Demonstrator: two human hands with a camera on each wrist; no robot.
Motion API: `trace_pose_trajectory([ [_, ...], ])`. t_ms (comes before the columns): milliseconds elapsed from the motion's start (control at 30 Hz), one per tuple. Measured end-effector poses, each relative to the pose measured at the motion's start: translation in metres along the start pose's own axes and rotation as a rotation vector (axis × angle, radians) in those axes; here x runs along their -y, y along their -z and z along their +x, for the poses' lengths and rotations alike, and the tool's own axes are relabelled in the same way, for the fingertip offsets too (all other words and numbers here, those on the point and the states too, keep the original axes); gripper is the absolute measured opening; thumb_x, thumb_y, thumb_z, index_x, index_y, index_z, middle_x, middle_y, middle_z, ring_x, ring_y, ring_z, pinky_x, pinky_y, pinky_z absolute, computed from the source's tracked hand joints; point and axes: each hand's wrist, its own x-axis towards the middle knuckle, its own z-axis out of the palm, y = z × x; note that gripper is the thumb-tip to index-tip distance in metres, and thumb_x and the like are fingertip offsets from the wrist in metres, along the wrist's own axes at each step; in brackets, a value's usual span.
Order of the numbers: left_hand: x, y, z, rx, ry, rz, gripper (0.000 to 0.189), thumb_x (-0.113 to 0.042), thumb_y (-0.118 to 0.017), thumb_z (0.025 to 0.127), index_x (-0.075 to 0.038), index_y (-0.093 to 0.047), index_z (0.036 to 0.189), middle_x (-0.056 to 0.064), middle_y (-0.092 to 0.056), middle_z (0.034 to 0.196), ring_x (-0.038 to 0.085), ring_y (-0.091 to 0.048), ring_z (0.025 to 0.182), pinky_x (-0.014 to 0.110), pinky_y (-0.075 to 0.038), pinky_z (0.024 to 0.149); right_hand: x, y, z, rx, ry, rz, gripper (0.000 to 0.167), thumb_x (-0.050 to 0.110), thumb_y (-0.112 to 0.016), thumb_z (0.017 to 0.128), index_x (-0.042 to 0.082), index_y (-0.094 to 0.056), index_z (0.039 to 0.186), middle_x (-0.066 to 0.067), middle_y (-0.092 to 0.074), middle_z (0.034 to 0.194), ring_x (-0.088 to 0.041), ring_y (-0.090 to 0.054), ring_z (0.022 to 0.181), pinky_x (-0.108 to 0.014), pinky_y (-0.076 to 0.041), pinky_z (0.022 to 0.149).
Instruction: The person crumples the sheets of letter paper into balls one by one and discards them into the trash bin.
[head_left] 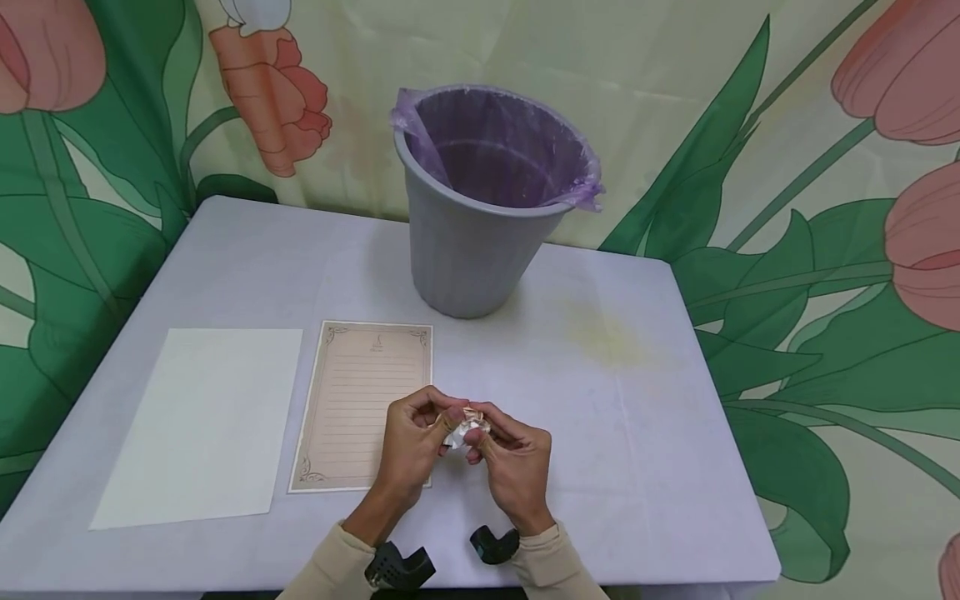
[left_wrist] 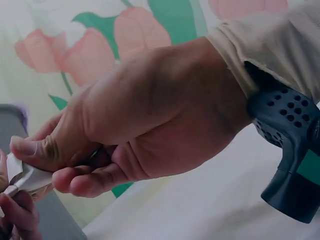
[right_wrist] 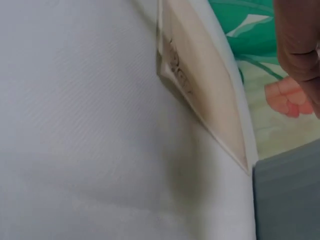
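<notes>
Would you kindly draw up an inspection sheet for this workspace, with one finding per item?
Surface: white tablecloth, faint yellowish patch right of centre; lined sheet, blank white sheet and grey bin with purple liner on it.
Job's things: crumpled paper, held off the table.
Clutter: nothing else seen.
Hands: left hand and right hand both pinch the crumpled paper.
Cables: nothing seen.
Surroundings: tulip-patterned backdrop.

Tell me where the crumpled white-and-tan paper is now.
In the head view, the crumpled white-and-tan paper is below centre, pinched between the left hand and right hand, just right of the lined beige paper sheet.
</notes>
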Motion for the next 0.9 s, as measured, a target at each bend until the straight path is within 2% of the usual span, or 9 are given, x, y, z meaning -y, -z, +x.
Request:
trace_pose_trajectory([
  [100,0.0,-0.002,0.0,-0.003,-0.027,0.039,0.01,-0.007,-0.076,0.097,-0.001,-0.077,0.106,0.016,-0.079,0.108,0.01,-0.063,0.071,0.02,-0.053,0.053,0.004,0.001,0.003,-0.027,-0.086,0.013,0.031,-0.005,-0.08,0.089,-0.008,-0.076,0.119,-0.025,-0.079,0.092,-0.006,-0.071,0.06,-0.029,-0.062,0.055],
  [233,0.002,0.0,0.0,0.079,-0.065,0.086,0.024,-0.014,-0.08,0.096,-0.008,-0.077,0.118,0.013,-0.075,0.122,0.012,-0.07,0.088,0.025,-0.062,0.062,0.007,0.004,0.008,-0.076,-0.288,0.076,0.035,0.001,-0.081,0.09,-0.004,-0.075,0.124,-0.021,-0.081,0.106,-0.01,-0.072,0.062,-0.028,-0.063,0.059],
  [300,0.004,0.003,0.0,0.144,-0.097,0.1,0.037,-0.012,-0.085,0.091,-0.01,-0.074,0.127,0.012,-0.072,0.13,0.013,-0.072,0.099,0.027,-0.065,0.069,0.007,0.005,0.009,-0.101,-0.369,0.097,0.038,0.003,-0.081,0.091,-0.004,-0.074,0.127,-0.02,-0.08,0.114,-0.01,-0.077,0.073,-0.026,-0.063,0.061],
  [400,0.006,0.008,-0.001,0.183,-0.166,0.178,0.055,-0.011,-0.091,0.084,-0.015,-0.071,0.134,0.01,-0.069,0.133,0.012,-0.074,0.101,0.026,-0.065,0.071,0.007,0.005,0.011,-0.114,-0.44,0.113,0.041,0.007,-0.081,0.092,-0.005,-0.072,0.131,-0.018,-0.08,0.114,-0.012,-0.079,0.085,-0.025,-0.063,0.063],
  [467,0.007,0.009,-0.002,0.169,-0.228,0.258,0.058,-0.013,-0.092,0.082,-0.017,-0.07,0.135,0.009,-0.07,0.128,0.01,-0.073,0.093,0.025,-0.064,0.069,0.007,0.004,0.012,-0.109,-0.459,0.115,0.041,0.009,-0.082,0.092,-0.003,-0.072,0.131,-0.016,-0.082,0.107,-0.012,-0.079,0.087,-0.025,-0.063,0.064],
  [567,0.007,0.01,-0.002,0.108,-0.32,0.397,0.054,-0.018,-0.092,0.082,-0.019,-0.072,0.132,0.004,-0.073,0.118,0.007,-0.067,0.079,0.023,-0.061,0.063,0.009,0.003,0.012,-0.083,-0.466,0.126,0.04,0.009,-0.081,0.093,0.001,-0.073,0.131,-0.012,-0.083,0.097,-0.013,-0.077,0.075,-0.027,-0.064,0.063],
  [667,0.008,0.011,-0.003,0.063,-0.405,0.488,0.05,-0.018,-0.091,0.083,-0.015,-0.073,0.13,0.003,-0.074,0.112,0.004,-0.062,0.073,0.023,-0.059,0.061,0.012,0.005,0.013,-0.014,-0.447,0.117,0.039,0.012,-0.078,0.096,0.003,-0.072,0.134,-0.013,-0.082,0.102,-0.013,-0.078,0.076,-0.031,-0.066,0.068],
  [800,0.008,0.012,-0.005,0.031,-0.457,0.5,0.047,-0.014,-0.089,0.085,-0.01,-0.072,0.129,0.004,-0.075,0.107,0.005,-0.061,0.069,0.023,-0.058,0.058,0.015,0.015,0.016,0.142,-0.392,0.084,0.044,0.016,-0.074,0.1,0.004,-0.067,0.142,-0.02,-0.077,0.125,-0.017,-0.08,0.089,-0.036,-0.067,0.076],
  [900,0.008,0.012,-0.006,0.067,-0.421,0.407,0.044,-0.012,-0.086,0.089,-0.009,-0.07,0.13,0.006,-0.076,0.098,0.013,-0.067,0.065,0.026,-0.059,0.055,0.014,0.023,0.019,0.221,-0.351,0.061,0.049,0.017,-0.077,0.097,0.005,-0.066,0.143,-0.021,-0.071,0.137,-0.021,-0.08,0.101,-0.037,-0.067,0.08],
])
